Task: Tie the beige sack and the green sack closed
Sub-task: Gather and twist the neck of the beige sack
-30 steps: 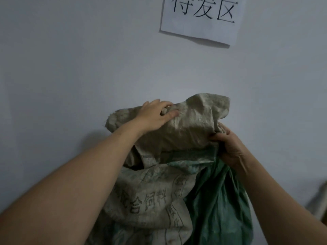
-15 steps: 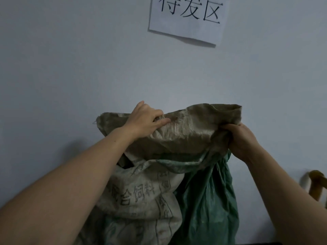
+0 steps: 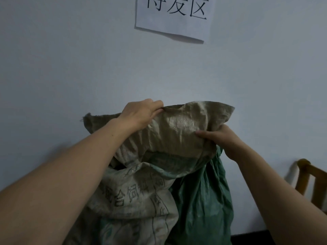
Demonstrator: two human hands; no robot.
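Fingers (image 3: 155, 105) of the left hand (image 3: 139, 114) curl over the rim of the beige sack (image 3: 178, 126), the right hand (image 3: 223, 140) pinching its corner just above the green sack (image 3: 203, 200). Newly pulled taut, the mouth looks ready for gathering.

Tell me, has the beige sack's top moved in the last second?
Yes. The top of the beige sack has spread rightward; its corner now lies past the right edge of the paper sign.

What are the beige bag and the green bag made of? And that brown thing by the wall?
The beige sack looks like woven plastic: matte, with a fine criss-cross weave and stiff creases. The green sack seems the same kind, slightly shinier. The brown thing looks like varnished wood, probably a chair.
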